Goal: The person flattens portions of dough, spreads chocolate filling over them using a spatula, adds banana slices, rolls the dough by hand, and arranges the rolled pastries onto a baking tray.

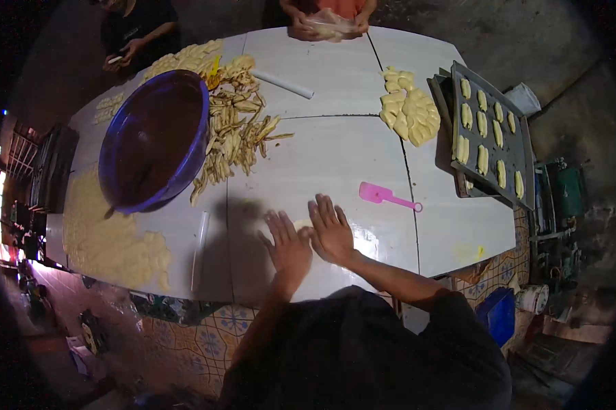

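My left hand (289, 247) lies flat on the white table, its fingers stretched out and slightly apart. Beside it, my right hand (332, 231) is also flat and open, the thumbs close together. A small pale piece of dough (302, 223) shows between the fingers of both hands; the rest of it, if any, is hidden under them. To the right of my right hand lies a pink plastic scraper (378, 193) with a ringed handle. A white rod (200, 249) lies left of my left hand.
A large purple basin (202, 147) stands left, beside heaped peeled banana strips (236, 126). Dough pieces lie at left (116, 239) and far right (410, 113). Stacked metal trays (489, 174) hold shaped dough. Another white rod (284, 84) lies farther back. Two people stand across the table.
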Action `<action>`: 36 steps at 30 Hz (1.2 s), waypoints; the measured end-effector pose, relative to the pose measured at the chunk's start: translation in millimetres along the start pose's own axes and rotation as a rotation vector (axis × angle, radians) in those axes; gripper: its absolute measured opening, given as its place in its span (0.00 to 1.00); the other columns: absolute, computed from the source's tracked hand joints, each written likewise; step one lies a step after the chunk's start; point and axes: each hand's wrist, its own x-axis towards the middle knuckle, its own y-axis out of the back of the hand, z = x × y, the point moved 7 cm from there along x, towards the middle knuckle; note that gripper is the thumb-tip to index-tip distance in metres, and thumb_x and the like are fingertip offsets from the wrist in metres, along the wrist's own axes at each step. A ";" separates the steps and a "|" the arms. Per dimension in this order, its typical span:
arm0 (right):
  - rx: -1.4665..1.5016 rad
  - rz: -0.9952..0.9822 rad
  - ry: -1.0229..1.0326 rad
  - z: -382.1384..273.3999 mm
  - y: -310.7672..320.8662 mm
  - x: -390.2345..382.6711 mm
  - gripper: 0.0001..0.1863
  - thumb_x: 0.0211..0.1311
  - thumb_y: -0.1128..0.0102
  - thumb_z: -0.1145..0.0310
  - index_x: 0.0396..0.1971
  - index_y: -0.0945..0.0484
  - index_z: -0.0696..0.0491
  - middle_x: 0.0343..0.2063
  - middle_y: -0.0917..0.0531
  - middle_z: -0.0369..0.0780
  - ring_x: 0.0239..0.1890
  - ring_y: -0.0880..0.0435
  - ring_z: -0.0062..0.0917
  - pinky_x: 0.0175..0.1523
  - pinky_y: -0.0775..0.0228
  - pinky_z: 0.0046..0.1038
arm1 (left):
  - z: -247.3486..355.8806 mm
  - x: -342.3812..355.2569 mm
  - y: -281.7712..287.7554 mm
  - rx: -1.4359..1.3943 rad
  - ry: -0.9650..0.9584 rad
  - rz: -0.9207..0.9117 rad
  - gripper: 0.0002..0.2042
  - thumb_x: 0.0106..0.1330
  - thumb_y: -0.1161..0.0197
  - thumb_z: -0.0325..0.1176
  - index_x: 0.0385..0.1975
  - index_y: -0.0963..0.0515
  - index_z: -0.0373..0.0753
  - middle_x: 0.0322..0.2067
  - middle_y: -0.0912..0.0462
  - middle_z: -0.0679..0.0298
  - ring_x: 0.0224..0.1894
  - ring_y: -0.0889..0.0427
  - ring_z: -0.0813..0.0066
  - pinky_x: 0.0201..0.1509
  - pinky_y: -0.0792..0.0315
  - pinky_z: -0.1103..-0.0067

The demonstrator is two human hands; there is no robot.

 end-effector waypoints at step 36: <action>0.091 -0.360 0.668 -113.1 -31.7 -20.8 0.35 0.68 0.49 0.58 0.70 0.42 0.62 0.72 0.40 0.53 0.75 0.43 0.44 0.78 0.54 0.44 | -112.8 -151.1 116.8 -0.571 0.297 0.591 0.15 0.71 0.48 0.24 0.55 0.22 0.31 0.51 0.18 0.51 0.53 0.20 0.59 0.58 0.27 0.65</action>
